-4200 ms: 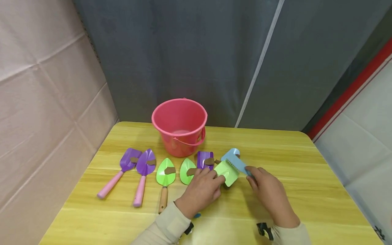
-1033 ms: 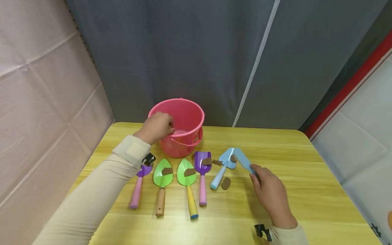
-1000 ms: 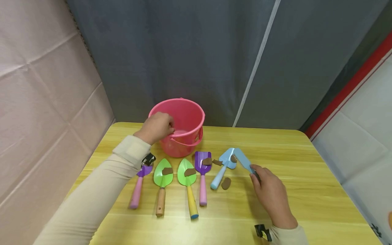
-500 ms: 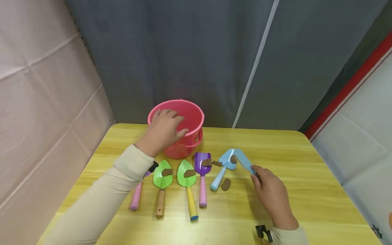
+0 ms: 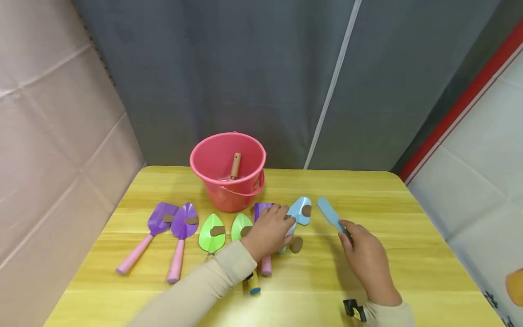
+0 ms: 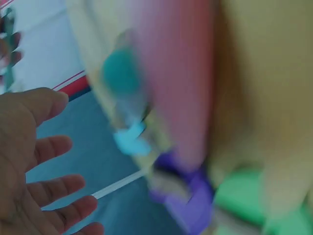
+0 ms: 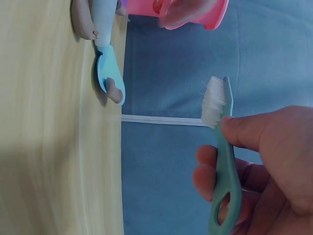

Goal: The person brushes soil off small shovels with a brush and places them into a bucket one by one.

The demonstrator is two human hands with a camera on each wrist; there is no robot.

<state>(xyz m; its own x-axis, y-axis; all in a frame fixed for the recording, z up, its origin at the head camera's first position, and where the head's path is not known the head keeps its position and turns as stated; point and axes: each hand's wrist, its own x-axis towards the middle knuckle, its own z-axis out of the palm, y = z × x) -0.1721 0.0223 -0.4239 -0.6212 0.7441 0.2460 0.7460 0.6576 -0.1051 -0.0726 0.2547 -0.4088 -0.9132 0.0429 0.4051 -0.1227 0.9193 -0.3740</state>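
My right hand [image 5: 369,261] grips a blue-green brush [image 7: 226,161] with white bristles, held above the table's right side. My left hand [image 5: 271,231] is over the middle-right toy shovels, fingers apart and loosely bent in the left wrist view. Beneath it lie a light blue shovel [image 5: 301,210], a purple shovel [image 5: 266,265] with a pink handle and a green trowel [image 5: 240,223] with a yellow handle, each partly hidden. Brown pieces lie on the shovel heads; one brown piece [image 5: 296,245] is on the wood. A wooden handle [image 5: 235,166] sticks up inside the pink bucket [image 5: 229,197].
On the left lie a purple square shovel [image 5: 160,219], a purple pointed trowel [image 5: 184,222] and a green trowel [image 5: 211,229]. The bucket stands behind the row, near the table's [image 5: 347,186] back edge. A grey curtain [image 5: 229,68] hangs behind.
My left hand has let go of the green wooden-handled shovel in the bucket and moved right and nearer, over the shovels. The brush has moved slightly right, away from the light blue shovel.
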